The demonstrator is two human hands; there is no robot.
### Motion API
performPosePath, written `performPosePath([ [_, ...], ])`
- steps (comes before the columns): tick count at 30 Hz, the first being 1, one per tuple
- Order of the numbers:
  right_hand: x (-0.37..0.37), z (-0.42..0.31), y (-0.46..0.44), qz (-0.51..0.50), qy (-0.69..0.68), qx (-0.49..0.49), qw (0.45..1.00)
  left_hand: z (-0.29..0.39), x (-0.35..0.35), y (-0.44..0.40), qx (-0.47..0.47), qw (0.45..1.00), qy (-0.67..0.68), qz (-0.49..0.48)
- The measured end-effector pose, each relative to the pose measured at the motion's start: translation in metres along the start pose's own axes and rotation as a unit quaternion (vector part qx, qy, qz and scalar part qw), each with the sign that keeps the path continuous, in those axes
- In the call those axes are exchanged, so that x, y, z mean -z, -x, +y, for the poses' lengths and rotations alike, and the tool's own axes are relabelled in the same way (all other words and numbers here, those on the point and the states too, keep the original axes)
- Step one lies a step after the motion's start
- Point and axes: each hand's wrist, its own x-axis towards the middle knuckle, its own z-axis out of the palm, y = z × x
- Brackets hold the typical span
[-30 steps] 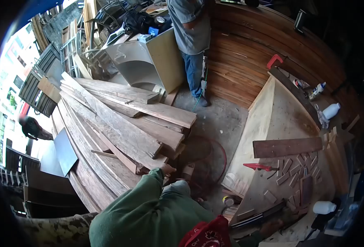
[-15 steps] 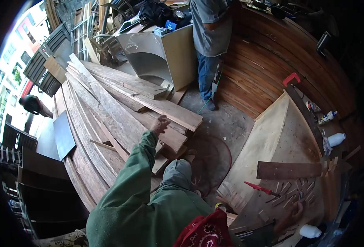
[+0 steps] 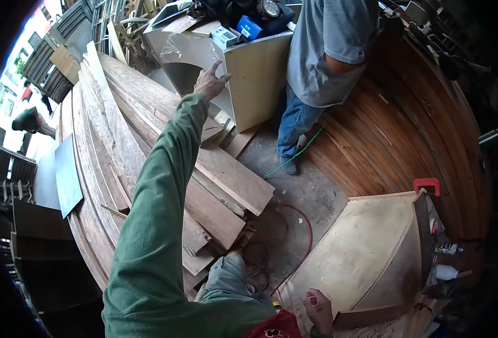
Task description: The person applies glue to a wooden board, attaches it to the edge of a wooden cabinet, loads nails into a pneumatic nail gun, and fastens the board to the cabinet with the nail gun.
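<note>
My left hand [image 3: 211,81] is stretched out at the end of the green sleeve, fingers apart and nothing in it. It appears in front of the pale cabinet [image 3: 260,79], whose top bears a blue box [image 3: 249,27] and a white box [image 3: 224,36]. Rough wooden planks [image 3: 232,174] lie stacked under and beside my left arm. Low in the view, my right hand [image 3: 318,307] is curled closed near the edge of the light wooden panel piece [image 3: 350,248]; what it holds, if anything, is too small to name.
A person in a grey shirt [image 3: 328,56] and jeans stands beside the cabinet. Reddish boards [image 3: 395,129] rise behind. A red clamp [image 3: 426,186] grips the panel's corner, with a white bottle [image 3: 446,272] nearby. A red hose [image 3: 307,225] and green cord [image 3: 294,158] lie on the floor.
My left hand has moved from the planks up and forward toward the cabinet. My right hand has come from the small wood pieces toward my body. The view has turned and shifted closer to the cabinet.
</note>
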Motion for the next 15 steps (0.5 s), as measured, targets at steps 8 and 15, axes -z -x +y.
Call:
performPosePath([
  [8,-0.013,0.113,0.002,0.005,0.039,-0.083,0.996,0.010,-0.042,-0.166,-0.011,0.996,-0.092,0.000],
  [15,-0.009,0.184,0.053,-0.012,-0.099,-0.311,0.945,0.019,-0.054,-0.239,0.009,0.979,-0.200,-0.044],
])
